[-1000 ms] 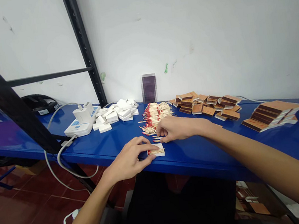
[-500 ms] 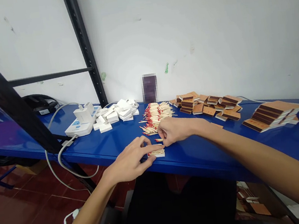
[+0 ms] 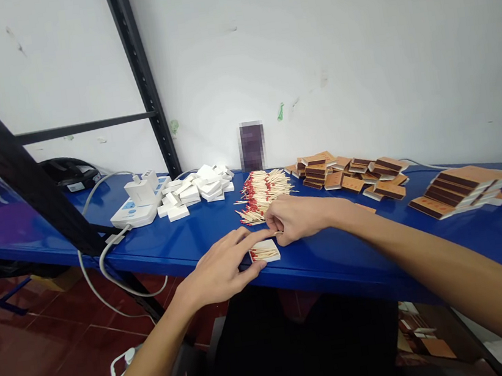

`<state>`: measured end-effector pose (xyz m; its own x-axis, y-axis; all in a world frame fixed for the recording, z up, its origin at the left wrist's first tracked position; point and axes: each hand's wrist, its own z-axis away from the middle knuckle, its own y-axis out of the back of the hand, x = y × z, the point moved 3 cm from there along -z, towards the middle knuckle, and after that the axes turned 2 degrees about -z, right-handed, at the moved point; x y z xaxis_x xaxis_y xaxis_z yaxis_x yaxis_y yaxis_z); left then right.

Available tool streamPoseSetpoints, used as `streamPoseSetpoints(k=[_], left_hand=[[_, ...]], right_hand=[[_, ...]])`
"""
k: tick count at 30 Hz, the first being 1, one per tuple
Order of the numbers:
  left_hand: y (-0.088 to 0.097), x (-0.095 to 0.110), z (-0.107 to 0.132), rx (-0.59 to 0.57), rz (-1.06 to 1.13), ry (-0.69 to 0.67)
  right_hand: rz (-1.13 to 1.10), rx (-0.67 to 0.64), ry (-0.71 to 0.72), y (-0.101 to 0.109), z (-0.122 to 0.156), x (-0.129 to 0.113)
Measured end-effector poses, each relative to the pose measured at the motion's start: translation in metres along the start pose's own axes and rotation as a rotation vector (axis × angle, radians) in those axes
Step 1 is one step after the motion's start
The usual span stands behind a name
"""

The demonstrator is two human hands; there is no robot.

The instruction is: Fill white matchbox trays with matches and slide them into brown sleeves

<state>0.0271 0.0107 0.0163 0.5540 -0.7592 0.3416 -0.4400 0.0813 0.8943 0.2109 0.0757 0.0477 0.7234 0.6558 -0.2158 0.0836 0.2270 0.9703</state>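
A white matchbox tray [image 3: 273,257] lies near the table's front edge, partly filled with red-tipped matches [image 3: 263,253]. My left hand [image 3: 224,265] steadies the tray, the thumb at its near side. Its index finger stretches over the far side and meets the fingertips of my right hand [image 3: 294,219]. That right hand is closed in a pinch above the tray's far right corner, and a pale bit of matchstick [image 3: 278,232] shows at its fingertips. Just behind the hands lies a heap of loose matches [image 3: 263,192], their red heads mostly toward the left.
White trays [image 3: 204,185] are piled at the back left, beside a power strip [image 3: 136,214] with cables. Brown matchbox sleeves [image 3: 351,175] lie scattered at the back right. Stacked matchboxes [image 3: 461,188] stand farther right. A black shelf post [image 3: 17,138] rises at left.
My left index finger has lifted off the matches in the tray and reached to my right fingertips. The red match heads seen at the right hand's pinch are now hidden.
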Motion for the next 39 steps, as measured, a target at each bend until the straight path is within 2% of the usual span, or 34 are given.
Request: streamPoseSetpoints(k=[3, 7, 15, 22, 29, 33, 39], left_hand=[[-0.001, -0.003, 0.000, 0.059, 0.068, 0.077], [-0.002, -0.006, -0.001, 0.061, 0.109, 0.139], [0.001, -0.007, 0.000, 0.035, 0.183, 0.103], [0.002, -0.008, -0.001, 0.050, 0.202, 0.099], [0.002, -0.010, -0.001, 0.082, 0.232, 0.146], [0.002, -0.009, -0.002, 0.080, 0.253, 0.151], [0.002, -0.010, -0.002, 0.111, 0.239, 0.170]], right_hand=[[-0.053, -0.007, 0.006, 0.000, 0.002, -0.003], [-0.088, -0.019, -0.002, 0.002, 0.004, -0.004], [-0.074, -0.035, -0.037, 0.005, 0.005, -0.005], [-0.024, -0.122, 0.000, 0.001, -0.006, -0.011], [-0.102, -0.044, -0.043, 0.011, -0.001, -0.005], [-0.170, -0.064, 0.042, 0.017, 0.006, -0.021], [-0.137, -0.144, 0.091, 0.011, 0.003, -0.043]])
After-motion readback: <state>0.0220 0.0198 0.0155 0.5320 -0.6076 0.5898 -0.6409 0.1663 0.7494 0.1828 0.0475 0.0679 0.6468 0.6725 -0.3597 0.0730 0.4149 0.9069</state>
